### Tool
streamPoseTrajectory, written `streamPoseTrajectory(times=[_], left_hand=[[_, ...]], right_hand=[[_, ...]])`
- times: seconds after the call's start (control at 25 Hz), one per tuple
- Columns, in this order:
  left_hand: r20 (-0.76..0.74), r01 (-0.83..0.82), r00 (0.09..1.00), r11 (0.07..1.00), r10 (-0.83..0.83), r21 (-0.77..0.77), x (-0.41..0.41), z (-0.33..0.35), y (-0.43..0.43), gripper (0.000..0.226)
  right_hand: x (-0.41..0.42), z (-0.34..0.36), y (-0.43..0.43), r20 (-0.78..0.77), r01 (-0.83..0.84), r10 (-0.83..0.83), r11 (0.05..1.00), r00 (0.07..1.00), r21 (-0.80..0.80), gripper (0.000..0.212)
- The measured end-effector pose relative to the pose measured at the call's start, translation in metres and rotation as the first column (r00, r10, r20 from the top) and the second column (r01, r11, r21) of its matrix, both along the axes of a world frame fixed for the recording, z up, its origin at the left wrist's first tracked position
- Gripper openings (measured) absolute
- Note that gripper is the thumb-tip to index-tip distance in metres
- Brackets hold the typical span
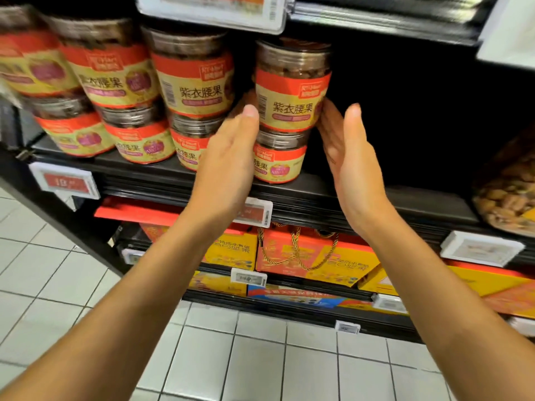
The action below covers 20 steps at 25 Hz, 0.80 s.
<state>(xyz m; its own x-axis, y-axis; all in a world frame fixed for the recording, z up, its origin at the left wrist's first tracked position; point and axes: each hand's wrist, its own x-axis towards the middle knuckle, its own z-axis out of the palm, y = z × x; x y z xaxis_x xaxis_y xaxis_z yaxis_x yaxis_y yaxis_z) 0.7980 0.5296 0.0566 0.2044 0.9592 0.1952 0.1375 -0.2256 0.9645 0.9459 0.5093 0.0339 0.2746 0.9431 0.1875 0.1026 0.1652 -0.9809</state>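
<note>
A clear round jar of nuts with a red and tan label (292, 91) stands on top of a second jar of the same kind (279, 160) on a black shelf (333, 198). My left hand (228, 157) lies flat against the upper jar's left side, fingers straight. At the jar's right side is my right hand (347, 157), also with straight fingers, its fingertips touching the label. The stack is the rightmost of a row of like jars.
Several more stacked jars (194, 79) fill the shelf to the left. Dark open shelf space lies right of the stack, with a bag of nuts (509, 192) at the far right. Price tags (254, 212) line the shelf edges. Gift boxes (312, 256) sit below, above a white tiled floor.
</note>
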Motion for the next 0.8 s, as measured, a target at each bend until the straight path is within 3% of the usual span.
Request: streamPoseTrajectory(times=[0.16, 0.32, 0.48, 0.6, 0.8], left_hand=[[0.042, 0.008, 0.999, 0.999, -0.007, -0.034, 0.0, 0.001, 0.009, 0.034], [0.097, 0.072, 0.993, 0.995, -0.065, -0.07, -0.002, -0.007, 0.008, 0.035], [0.072, 0.129, 0.989, 0.991, -0.126, -0.036, -0.014, -0.01, 0.003, 0.036], [0.112, 0.014, 0.994, 1.0, -0.016, 0.02, -0.015, -0.013, 0.001, 0.026], [0.079, 0.037, 0.996, 0.999, -0.04, 0.036, -0.011, -0.012, 0.002, 0.018]], right_hand=[[-0.003, -0.001, 0.0, 0.026, 0.038, -0.039, 0.999, 0.999, 0.033, 0.052], [-0.011, -0.005, -0.002, -0.055, 0.043, -0.038, 0.995, 0.998, 0.086, 0.028], [-0.015, -0.006, 0.002, -0.177, 0.027, -0.004, 0.991, 0.984, 0.131, 0.025], [-0.017, -0.004, 0.008, -0.292, 0.111, -0.072, 0.986, 0.954, 0.122, 0.03], [-0.026, -0.005, 0.019, -0.321, 0.076, -0.031, 0.989, 0.946, 0.129, 0.024]])
